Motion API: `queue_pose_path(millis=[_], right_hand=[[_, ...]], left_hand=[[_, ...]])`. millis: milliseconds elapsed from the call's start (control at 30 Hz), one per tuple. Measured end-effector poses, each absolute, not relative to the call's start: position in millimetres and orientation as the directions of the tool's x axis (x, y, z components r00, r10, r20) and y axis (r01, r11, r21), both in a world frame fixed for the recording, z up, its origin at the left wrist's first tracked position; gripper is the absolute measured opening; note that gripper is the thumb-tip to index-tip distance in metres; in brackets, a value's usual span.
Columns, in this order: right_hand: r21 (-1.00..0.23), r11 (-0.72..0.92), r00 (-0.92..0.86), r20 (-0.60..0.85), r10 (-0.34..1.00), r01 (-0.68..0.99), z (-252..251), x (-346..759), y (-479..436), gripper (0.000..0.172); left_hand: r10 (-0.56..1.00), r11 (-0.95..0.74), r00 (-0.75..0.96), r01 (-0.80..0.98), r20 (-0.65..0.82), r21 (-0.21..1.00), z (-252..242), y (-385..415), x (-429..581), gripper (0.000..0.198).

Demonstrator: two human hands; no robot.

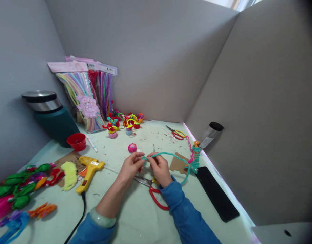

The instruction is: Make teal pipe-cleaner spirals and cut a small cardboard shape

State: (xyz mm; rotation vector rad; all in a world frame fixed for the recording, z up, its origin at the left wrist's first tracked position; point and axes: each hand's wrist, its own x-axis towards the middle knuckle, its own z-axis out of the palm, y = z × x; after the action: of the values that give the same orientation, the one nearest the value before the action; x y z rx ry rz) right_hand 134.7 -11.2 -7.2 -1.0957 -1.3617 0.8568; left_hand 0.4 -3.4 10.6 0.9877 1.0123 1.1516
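Near the middle of the table, my left hand (132, 166) pinches the short end of a turquoise yarn strand (171, 154). My right hand (159, 168) grips the same strand close beside it, fingertips almost touching the left ones. A small knotted or looped bit shows between the fingers; its exact form is too small to make out. From there the strand arcs right and loops down to a turquoise wound bundle (195, 158). Under my hands lie large scissors with red handles (156, 198), partly hidden. A small pink woolly piece (132, 147) sits just beyond my left hand.
At left are a yellow glue gun (88, 173) with a black cord, a red cup (76, 141) and a dark teal bottle (53, 117). Bags of fuzzy stems (81, 95) lean behind. Small scissors (178, 134), a clear container (210, 135) and a black slab (216, 195) are at right.
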Motion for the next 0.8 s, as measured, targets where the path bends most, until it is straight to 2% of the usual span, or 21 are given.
queue_pose_path(millis=[100, 267, 533, 800], right_hand=[[-0.927, 0.319, 0.094, 0.342, 0.935, 0.199, -6.0, 134.7, -11.8, 0.019], [-0.934, 0.304, 0.205, 0.340, 0.918, 0.188, -5.0, 137.2, -10.4, 0.022], [-0.922, 0.299, 0.118, 0.335, 0.935, 0.247, -9.0, 136.4, -10.3, 0.020], [-0.922, 0.317, 0.187, 0.359, 0.914, 0.221, -7.4, 137.6, -11.4, 0.018]], left_hand=[[0.986, 0.154, 0.101, -0.227, -0.134, 0.962, 11.5, -3.7, 1.1, 0.030], [0.981, 0.170, 0.137, -0.242, -0.140, 0.955, 13.0, -4.9, -0.9, 0.030], [0.968, 0.221, 0.172, -0.251, -0.181, 0.942, 15.4, -6.0, -0.5, 0.039], [0.964, 0.240, 0.173, -0.234, -0.203, 0.942, 17.1, -6.6, 0.6, 0.030]])
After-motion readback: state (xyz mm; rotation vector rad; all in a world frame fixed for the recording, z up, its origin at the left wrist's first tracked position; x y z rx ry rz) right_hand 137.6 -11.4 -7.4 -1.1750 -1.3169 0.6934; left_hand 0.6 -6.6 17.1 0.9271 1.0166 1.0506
